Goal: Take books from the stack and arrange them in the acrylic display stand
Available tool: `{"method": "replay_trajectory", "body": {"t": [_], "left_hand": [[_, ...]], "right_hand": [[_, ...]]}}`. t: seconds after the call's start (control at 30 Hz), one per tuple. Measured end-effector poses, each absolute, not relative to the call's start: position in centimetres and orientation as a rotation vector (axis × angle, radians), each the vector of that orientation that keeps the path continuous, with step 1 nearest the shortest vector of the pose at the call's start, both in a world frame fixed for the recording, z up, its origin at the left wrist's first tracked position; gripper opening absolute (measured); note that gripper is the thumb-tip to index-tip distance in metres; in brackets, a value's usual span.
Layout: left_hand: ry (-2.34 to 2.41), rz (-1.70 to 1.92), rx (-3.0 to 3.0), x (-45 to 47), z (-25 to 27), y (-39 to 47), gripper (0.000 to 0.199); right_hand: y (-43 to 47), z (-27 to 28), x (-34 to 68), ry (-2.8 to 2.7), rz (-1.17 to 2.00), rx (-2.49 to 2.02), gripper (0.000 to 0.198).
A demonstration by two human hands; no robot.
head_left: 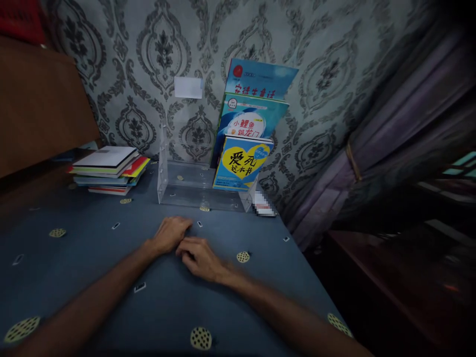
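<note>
My left hand point(173, 234) rests on the blue tablecloth, its fingers bent together and pointing right. Just in front of it, and close enough to seem touching, lies my right hand point(201, 259) with its fingers loosely curled in. No object shows in either hand. Beyond them stands a clear acrylic book rack point(186, 198) in tiers. On its right side three books lean in steps: a small blue one with a yellow heart point(243, 163), a teal one point(273, 113) behind it, and a taller light blue one point(275, 77) at the back.
A stack of books point(106, 166) lies at the left by a brown wooden panel point(40, 104). A blurred-out small item point(263, 204) sits right of the rack. Patterned wallpaper backs the table, with a white patch point(188, 88). A purple curtain point(334, 148) hangs past the table's right edge.
</note>
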State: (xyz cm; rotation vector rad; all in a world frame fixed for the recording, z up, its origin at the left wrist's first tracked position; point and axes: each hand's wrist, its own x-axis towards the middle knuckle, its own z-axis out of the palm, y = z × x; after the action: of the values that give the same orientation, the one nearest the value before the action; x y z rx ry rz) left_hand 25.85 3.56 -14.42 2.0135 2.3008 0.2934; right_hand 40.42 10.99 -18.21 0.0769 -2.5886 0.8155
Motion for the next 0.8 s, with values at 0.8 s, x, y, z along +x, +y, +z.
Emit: {"method": "replay_trajectory", "body": {"t": [0.8], "left_hand": [[2.247,0.482,1.968,25.0,-15.6,4.0,0.023]], "right_hand": [[11.2,-18.0,40.1,-2.666,0.868,0.078,0.023]]}}
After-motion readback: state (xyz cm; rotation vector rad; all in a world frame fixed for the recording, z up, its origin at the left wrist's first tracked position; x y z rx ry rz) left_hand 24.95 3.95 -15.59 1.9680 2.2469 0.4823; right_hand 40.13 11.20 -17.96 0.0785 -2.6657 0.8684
